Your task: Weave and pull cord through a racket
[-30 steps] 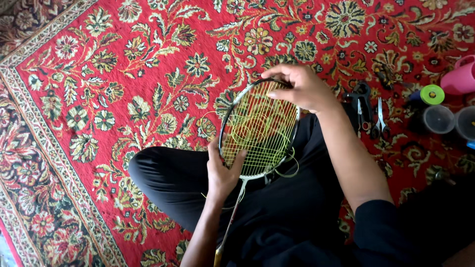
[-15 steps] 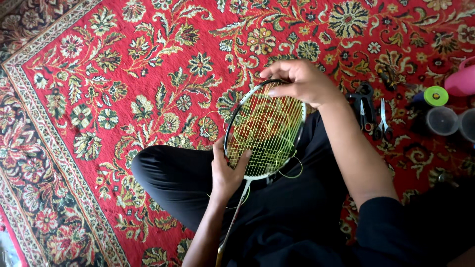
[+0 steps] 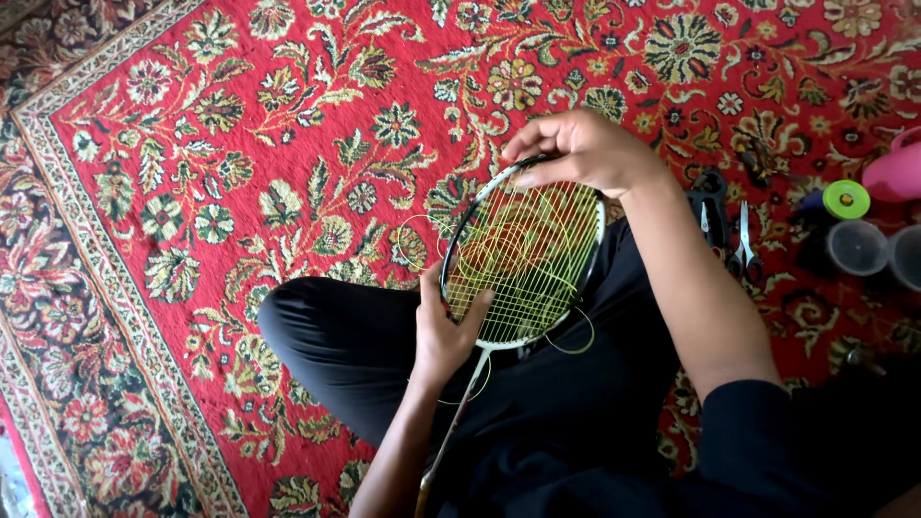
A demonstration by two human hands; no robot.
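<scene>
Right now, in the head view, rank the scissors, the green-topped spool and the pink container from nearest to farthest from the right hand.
1. Scissors: on the carpet just right of the right hand and its forearm.
2. Green-topped spool: farther right, past the scissors.
3. Pink container: at the right edge of the view, beyond the spool.

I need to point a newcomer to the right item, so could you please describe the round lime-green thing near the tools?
Start at the red floral carpet and go to its right edge, past the person's right hand on the racket. Beyond the small scissors lies the lime-green disc, left of a pink container. Unlike the two clear cups below it, it is opaque and bright green.
</scene>
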